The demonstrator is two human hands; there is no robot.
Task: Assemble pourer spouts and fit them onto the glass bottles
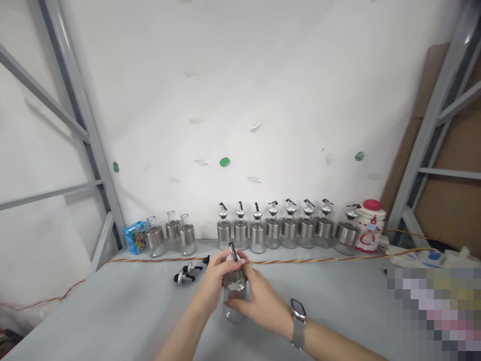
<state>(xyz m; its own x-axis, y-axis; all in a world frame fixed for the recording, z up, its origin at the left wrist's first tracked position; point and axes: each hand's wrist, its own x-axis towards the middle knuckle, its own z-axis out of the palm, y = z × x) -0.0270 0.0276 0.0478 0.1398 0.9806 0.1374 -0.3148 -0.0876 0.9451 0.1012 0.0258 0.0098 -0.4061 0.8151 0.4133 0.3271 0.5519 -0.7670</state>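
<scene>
In front of me, near the middle of the table, stands a clear glass oil bottle (234,317) with a metal band. A pour spout (232,249) with a black flip lever sits at its neck. My left hand (218,275) is closed around the spout and the neck. My right hand (259,297), with a watch on its wrist, wraps the bottle's body from the right. Fingers of both hands meet at the neck and hide the joint. Left of my hands lie loose pour spouts (184,277); another is partly hidden behind my left hand.
Several bottles with spouts (273,231) line the wall. Three bottles without spouts (187,233) and a blue box (136,237) stand at left. A red-lidded jar (370,228), power strip (409,254) and twisted cable (300,260) are also there. Metal posts frame both sides.
</scene>
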